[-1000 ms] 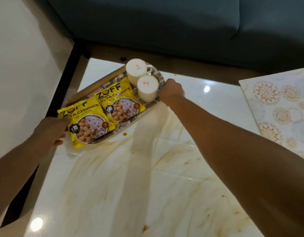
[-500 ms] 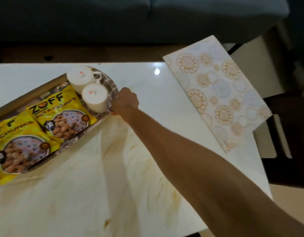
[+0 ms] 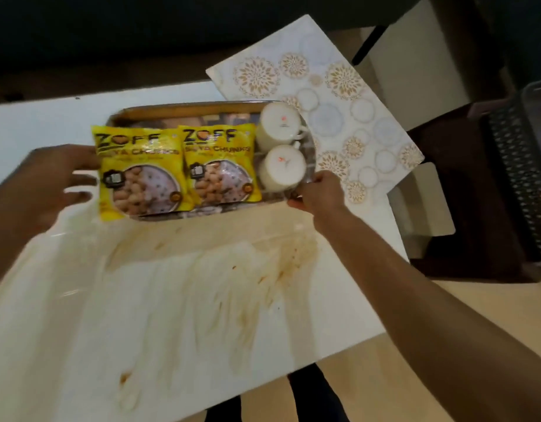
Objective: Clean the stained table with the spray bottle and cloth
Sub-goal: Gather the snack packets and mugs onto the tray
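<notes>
At 12 o'clock on the desk [image 3: 80,345]: tray [image 3: 183,108] held at both ends, brown stains [image 3: 275,263] bare below it.

Risk, as I judge it: tray tips or jerks, two white cups [image 3: 282,166] at its 3 o'clock end topple, two yellow snack packets [image 3: 180,169] slide off. Right hand [image 3: 319,193] grip closed on the tray rim at 3 o'clock, fingers curled under. Left hand [image 3: 54,178] at 9 o'clock, fingers spread wide, touching the packet edge; grip on the tray itself cannot be told, blurred. Patterned mat [image 3: 354,95] lies at 2 o'clock, tray end over it. Spray bottle and cloth not in view.
</notes>
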